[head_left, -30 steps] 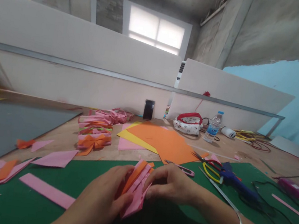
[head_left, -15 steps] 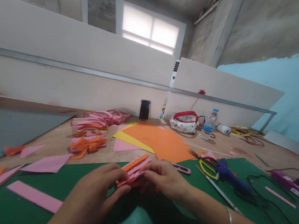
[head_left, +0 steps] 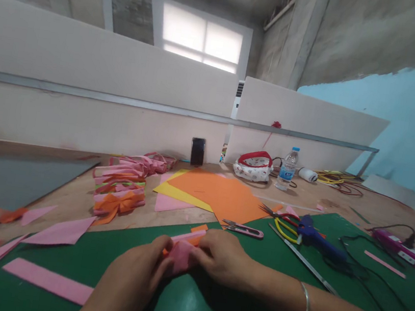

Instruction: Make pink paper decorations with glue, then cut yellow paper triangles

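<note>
Between my two hands is a folded piece of pink and orange paper (head_left: pixel 180 255), low over the green cutting mat (head_left: pixel 186 307). My left hand (head_left: pixel 141 267) pinches its left end between thumb and fingers. At the right end, my right hand (head_left: pixel 222 258) grips it with curled fingers, which hide part of the fold. Just beyond my right hand lies a pair of thread snips (head_left: pixel 245 230) with pink handles. A pink paper strip (head_left: pixel 47 279) rests on the mat to the left of my left hand.
Orange sheets (head_left: pixel 225 194) overlap yellow and pink ones ahead. Finished-looking pink and orange bows (head_left: pixel 118 199) are stacked at left. Right of the hands lie scissors (head_left: pixel 286 226), a metal ruler (head_left: pixel 304 262), a blue glue gun (head_left: pixel 319 240) and its cord. A water bottle (head_left: pixel 287 172) stands behind.
Both hands have lowered slightly and turned the folded paper, so a wider pink face shows. My right hand has moved off the snips' blades, which are now visible. The view has shifted a little.
</note>
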Tool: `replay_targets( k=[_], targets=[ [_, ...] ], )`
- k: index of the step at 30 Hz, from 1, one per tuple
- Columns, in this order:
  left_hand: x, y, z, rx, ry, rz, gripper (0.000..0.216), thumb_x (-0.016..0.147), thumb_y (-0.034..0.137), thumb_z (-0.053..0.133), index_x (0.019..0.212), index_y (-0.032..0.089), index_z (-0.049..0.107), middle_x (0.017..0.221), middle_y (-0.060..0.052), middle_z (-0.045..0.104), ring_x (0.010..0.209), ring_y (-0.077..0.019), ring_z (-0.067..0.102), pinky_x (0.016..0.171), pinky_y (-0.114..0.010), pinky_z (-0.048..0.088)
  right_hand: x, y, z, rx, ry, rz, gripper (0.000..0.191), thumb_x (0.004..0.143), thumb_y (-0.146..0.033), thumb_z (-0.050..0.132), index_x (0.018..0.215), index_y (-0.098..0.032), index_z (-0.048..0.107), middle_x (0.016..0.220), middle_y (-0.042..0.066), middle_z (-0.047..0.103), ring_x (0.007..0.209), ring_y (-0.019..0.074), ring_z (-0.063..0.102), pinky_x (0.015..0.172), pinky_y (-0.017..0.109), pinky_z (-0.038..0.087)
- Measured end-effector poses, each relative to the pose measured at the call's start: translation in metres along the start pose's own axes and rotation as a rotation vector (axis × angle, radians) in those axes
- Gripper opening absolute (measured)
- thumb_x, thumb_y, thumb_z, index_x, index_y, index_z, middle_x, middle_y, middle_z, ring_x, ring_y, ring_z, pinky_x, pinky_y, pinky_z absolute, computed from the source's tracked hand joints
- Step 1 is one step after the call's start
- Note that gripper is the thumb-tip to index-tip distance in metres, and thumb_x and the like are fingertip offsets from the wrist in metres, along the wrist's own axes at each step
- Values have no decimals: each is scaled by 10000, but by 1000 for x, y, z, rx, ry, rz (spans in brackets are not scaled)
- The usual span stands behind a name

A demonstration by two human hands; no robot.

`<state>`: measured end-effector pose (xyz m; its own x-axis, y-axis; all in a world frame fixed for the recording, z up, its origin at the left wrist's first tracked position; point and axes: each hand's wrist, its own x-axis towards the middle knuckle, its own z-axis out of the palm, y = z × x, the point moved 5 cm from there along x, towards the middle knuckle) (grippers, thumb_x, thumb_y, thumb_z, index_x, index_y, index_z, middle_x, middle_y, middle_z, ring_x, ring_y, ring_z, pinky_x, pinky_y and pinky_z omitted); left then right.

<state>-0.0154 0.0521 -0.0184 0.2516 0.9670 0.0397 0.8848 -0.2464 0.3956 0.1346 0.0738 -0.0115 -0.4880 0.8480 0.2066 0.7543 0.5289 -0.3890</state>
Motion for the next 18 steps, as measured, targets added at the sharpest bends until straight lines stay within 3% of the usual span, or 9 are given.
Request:
replay_targets(
  k=[5,8,11,14,16,18],
  targets=[
    [0,1,-6,-16,23,7,216,866,254,395,824,199,599,846,-67,699,802,-236,622,678,-320,387,-5,2,1,53,111,72,268,837,-326,587,639,-165,670,661,16,533,645,140,460,574,257,283],
    [1,1,-6,-28,41,42,252,866,276,391,750,200,602,830,-67,667,819,-234,598,712,-332,385,-6,-3,-1,117,135,67,111,813,-257,635,787,-183,714,769,18,584,751,141,519,655,238,350],
    [1,2,-3,-53,57,73,278,877,295,372,714,200,576,805,-62,642,787,-221,587,699,-327,393,-5,-8,-3,254,138,13,161,807,-219,653,950,-225,727,873,18,611,835,139,541,721,229,380],
    [1,5,-2,-81,76,102,293,882,333,374,688,205,553,802,-55,637,785,-215,590,686,-315,411,-2,-10,-1,376,98,-60,120,823,-188,625,792,-188,741,735,0,601,775,136,541,707,233,385],
    [2,6,-5,-100,78,121,316,882,361,380,668,209,558,774,-40,640,759,-203,598,675,-304,426,0,-8,1,383,77,-75,207,812,-151,615,617,-154,686,621,-17,546,703,125,525,665,225,379],
    [4,5,-11,-113,89,139,332,890,375,362,735,212,607,801,-32,655,786,-197,607,714,-304,437,1,-5,1,372,87,-63,227,787,-128,620,561,-143,638,599,-26,511,665,116,506,635,223,370]
  ],
)
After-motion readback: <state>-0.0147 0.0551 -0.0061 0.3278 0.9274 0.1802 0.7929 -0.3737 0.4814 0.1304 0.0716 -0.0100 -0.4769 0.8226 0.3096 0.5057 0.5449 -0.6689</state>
